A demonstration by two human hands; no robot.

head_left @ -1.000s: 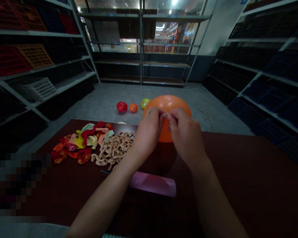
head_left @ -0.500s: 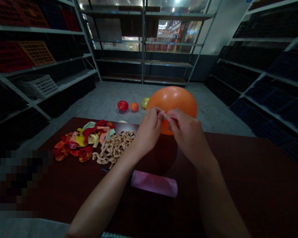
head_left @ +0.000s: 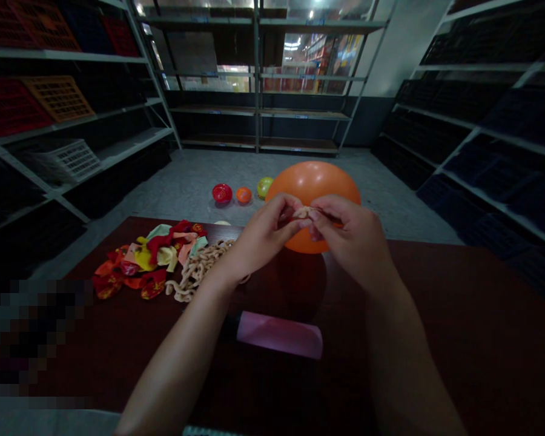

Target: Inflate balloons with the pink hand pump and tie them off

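Note:
A large inflated orange balloon is just beyond my hands, over the table's far edge. My left hand pinches a small beige band at the near side of the balloon, thumb and fingers closed. Opposite it, my right hand grips the same band between thumb and fingertips. The balloon's neck is hidden behind the fingers. A pile of curly beige cord-like pieces lies by my left forearm. Nearer me rests a pink balloon pump with a dark end.
Deflated balloons in red, yellow and other colours lie at the left of the dark table. Beyond it, red, orange and yellow-green balloons sit on the floor. Shelves with crates stand around.
My fingertips have shifted around the beige band, which shows more bunched between them. The left hand has turned, its thumb now stretched toward the right. The view has moved slightly.

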